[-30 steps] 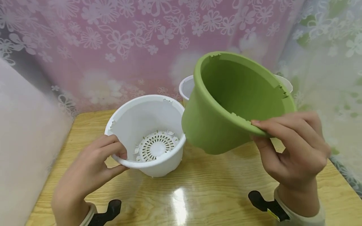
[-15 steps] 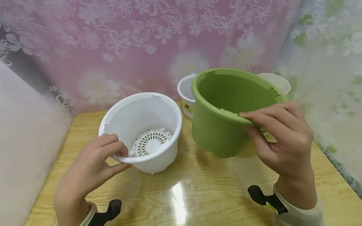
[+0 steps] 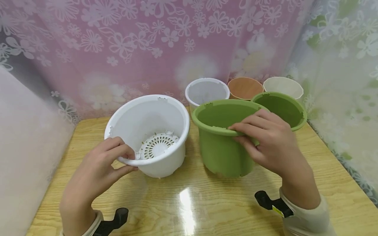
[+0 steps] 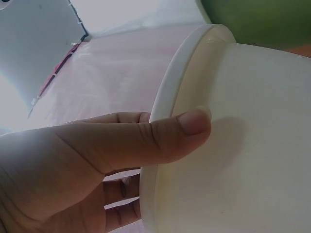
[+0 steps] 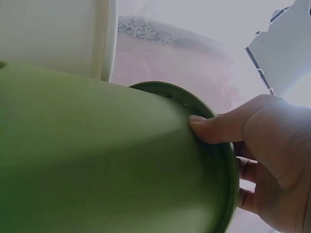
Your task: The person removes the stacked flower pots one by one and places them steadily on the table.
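My left hand (image 3: 98,167) pinches the near-left rim of a large white plastic pot (image 3: 165,165), which has a slotted base inside. In the left wrist view the thumb (image 4: 194,124) presses the pot's outer wall below the lip, with the other fingers behind the rim. My right hand (image 3: 268,144) grips the near rim of a green plastic pot (image 3: 224,154), upright over the table just right of the white one. The right wrist view shows that thumb (image 5: 209,128) under the green lip. A second green pot (image 3: 283,109) stands behind the right hand, partly covered.
Along the back stand a smaller white pot (image 3: 206,90), an orange-brown pot (image 3: 245,88) and a cream pot (image 3: 284,87). All are on a wood-grain table (image 3: 153,206). A pink floral curtain (image 3: 133,49) hangs behind, and pale sheeting (image 3: 348,98) closes the right side.
The right hand has brought the green pot down and slightly left, turning it from tilted to upright. The pots behind have come into view. The left hand and white pot have shifted slightly.
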Tool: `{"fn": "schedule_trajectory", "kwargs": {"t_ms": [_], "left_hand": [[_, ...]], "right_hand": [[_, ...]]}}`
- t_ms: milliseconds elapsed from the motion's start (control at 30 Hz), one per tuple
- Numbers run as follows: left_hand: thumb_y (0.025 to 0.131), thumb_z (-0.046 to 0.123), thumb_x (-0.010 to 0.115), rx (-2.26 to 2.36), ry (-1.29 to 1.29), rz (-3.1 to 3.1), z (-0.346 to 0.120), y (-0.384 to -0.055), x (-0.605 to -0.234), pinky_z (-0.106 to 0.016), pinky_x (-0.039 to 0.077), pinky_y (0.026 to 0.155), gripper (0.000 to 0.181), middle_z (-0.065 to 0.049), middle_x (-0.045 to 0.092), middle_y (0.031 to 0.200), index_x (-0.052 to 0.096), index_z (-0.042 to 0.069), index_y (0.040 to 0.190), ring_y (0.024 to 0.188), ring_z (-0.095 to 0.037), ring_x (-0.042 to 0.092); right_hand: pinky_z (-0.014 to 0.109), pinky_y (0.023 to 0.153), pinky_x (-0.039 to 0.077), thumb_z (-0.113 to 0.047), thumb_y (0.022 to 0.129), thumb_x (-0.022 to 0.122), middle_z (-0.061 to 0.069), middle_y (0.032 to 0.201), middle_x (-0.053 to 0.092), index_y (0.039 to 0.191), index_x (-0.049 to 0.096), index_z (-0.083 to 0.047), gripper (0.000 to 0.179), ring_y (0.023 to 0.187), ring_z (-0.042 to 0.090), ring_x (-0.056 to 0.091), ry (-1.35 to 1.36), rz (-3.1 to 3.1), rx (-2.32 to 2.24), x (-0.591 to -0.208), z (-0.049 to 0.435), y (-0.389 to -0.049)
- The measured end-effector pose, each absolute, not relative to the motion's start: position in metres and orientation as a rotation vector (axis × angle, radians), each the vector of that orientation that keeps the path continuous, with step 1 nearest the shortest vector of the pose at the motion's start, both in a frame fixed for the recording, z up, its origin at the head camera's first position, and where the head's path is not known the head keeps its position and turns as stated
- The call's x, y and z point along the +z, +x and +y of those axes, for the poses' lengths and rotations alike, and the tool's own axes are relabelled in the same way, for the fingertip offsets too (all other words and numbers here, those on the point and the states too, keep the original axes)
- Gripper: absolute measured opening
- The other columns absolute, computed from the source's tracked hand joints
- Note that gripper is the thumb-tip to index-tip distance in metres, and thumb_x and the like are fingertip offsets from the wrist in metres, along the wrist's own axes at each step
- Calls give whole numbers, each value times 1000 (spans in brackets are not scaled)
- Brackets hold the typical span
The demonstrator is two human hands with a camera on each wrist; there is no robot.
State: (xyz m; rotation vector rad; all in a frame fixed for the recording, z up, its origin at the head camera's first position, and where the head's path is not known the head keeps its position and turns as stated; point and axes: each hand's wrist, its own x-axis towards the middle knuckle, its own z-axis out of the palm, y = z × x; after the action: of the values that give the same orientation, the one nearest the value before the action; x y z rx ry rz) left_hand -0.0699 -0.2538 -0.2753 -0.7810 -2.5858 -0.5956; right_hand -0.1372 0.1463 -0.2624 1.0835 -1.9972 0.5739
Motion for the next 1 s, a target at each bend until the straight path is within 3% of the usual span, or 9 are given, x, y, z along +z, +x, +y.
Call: {"fn": "schedule_trajectory", "kwargs": {"t_ms": [233,467,667,767,1000], "left_hand": [[65,20,92,-600,-777,-2585,-253,-71,-276,-15,38,74,34,18,54,87,64,24,84,84,-1,49],[65,18,92,-620,-763,-2606,-254,-70,-277,-15,38,75,34,18,54,88,64,25,84,85,-1,50],[66,19,92,-593,-760,-2600,-254,-71,-276,-15,38,74,34,19,54,88,64,25,84,85,0,50],[65,18,92,-596,-760,-2597,-254,-70,-277,-15,38,74,34,19,54,88,64,25,84,85,0,50],[66,19,91,-589,-772,-2580,-250,-71,-278,-15,38,74,33,19,55,88,65,26,84,85,-1,49]], "right_hand": [[27,63,40,-19,82,71,-7,81,69,90,77,-14,11,72,13,52,1149,-2139,516,-268,153,-139],[22,63,40,-11,70,75,-16,82,63,89,73,-21,22,72,3,47,1280,-2310,514,-268,158,-134],[21,65,41,-16,75,81,-20,79,48,91,56,-32,34,72,-1,45,1387,-2723,560,-268,161,-125],[23,66,39,-22,76,84,-17,76,45,90,50,-32,38,72,2,45,1369,-2879,529,-270,159,-128],[27,66,38,-16,74,86,-13,74,45,87,47,-27,42,72,6,45,1216,-2994,484,-278,158,-138]]}}
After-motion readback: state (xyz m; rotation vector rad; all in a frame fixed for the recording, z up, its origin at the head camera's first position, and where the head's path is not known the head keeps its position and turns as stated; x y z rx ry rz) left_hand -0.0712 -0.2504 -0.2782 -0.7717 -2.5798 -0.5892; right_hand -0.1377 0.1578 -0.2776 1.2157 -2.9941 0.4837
